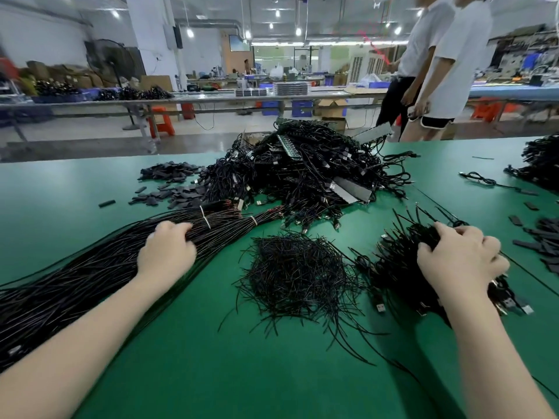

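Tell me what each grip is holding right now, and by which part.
The left grip curls over the long wire bundle just short of its white-tied end. The right grip clutches a bunch of short USB cables around its middle.

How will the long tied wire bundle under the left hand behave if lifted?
Likely floppy: the long wire bundle fans out behind its white ties. Probably heavy: many strands. The left hand grips near them, so the tail may droop.

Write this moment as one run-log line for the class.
left hand: grips long tied cable bundle | right hand: grips USB cable bunch | between hands: loose wire offcuts | surface: green table
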Demonstrator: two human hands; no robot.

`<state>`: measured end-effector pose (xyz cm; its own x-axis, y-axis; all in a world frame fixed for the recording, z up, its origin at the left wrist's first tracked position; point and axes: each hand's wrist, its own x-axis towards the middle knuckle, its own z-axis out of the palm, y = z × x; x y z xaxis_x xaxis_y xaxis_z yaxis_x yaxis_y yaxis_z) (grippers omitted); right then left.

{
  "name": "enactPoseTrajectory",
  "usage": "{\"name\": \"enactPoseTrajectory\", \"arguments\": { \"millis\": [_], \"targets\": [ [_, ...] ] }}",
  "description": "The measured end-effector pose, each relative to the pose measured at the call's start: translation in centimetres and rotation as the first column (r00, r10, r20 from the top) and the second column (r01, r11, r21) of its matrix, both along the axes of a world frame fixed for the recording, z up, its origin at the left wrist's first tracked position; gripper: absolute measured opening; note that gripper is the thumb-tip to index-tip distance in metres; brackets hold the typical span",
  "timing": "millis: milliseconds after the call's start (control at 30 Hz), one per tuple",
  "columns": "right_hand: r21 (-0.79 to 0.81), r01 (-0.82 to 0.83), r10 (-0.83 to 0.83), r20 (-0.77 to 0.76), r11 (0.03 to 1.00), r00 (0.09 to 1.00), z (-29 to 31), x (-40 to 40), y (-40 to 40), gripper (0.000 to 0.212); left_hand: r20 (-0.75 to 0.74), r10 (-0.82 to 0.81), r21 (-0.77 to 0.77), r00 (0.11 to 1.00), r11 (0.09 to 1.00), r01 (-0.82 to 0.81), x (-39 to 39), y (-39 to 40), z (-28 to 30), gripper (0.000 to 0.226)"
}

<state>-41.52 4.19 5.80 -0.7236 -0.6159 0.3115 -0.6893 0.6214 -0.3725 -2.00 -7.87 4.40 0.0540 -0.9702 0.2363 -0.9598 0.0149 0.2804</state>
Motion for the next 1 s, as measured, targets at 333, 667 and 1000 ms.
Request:
{"name": "enactPoseTrajectory", "arguments": {
  "millis": [333,667,1000],
  "targets": [
    [-0.008,-0.052,0.053,0.052,0.999,0.997,0.1,0.1,0.0,0.041,0.421,-0.039,0.029,0.906,0.999,0.029,7.6,-1.3,-3.8,0.024],
    [0.0,-0.05,0.05,0.079,0.999,0.996,0.0,-0.3,-0.1,0.054,0.066,0.099,0.071,0.993,0.992,-0.104,7.4,-2.0,-3.1,0.014],
    [-0.338,-0.152,0.172,0.028,0.929,0.985,4.4,4.2,1.1,0.07,-0.478,-0.089,-0.468,0.874,0.868,-0.168,7.2,-0.1,5.8,0.035]
  ]
}}
